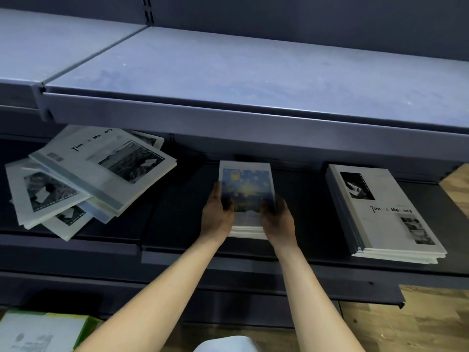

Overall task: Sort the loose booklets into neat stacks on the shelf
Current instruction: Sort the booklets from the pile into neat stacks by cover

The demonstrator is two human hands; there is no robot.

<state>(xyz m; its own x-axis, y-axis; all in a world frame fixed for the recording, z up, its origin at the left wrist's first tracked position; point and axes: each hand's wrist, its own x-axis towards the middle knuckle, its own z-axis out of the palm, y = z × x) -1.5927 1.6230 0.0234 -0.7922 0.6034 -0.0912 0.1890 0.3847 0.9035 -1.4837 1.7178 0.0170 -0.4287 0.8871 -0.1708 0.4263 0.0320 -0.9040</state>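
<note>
A small stack of blue-covered booklets point(247, 184) lies in the middle of the dark lower shelf point(177, 219). My left hand point(217, 214) holds its left edge and my right hand point(278, 217) holds its right edge, thumbs over the top cover. To the left, a loose, skewed heap of grey "Time & Memory" booklets point(83, 179) overlaps at several angles. To the right, a neat stack of the same grey booklets point(385, 214) lies squared up. Both hands are blurred.
A bare grey upper shelf point(253, 72) juts out just above the lower one. A wooden floor point(406, 321) shows at the lower right. A white and green box point(43, 331) sits at the bottom left.
</note>
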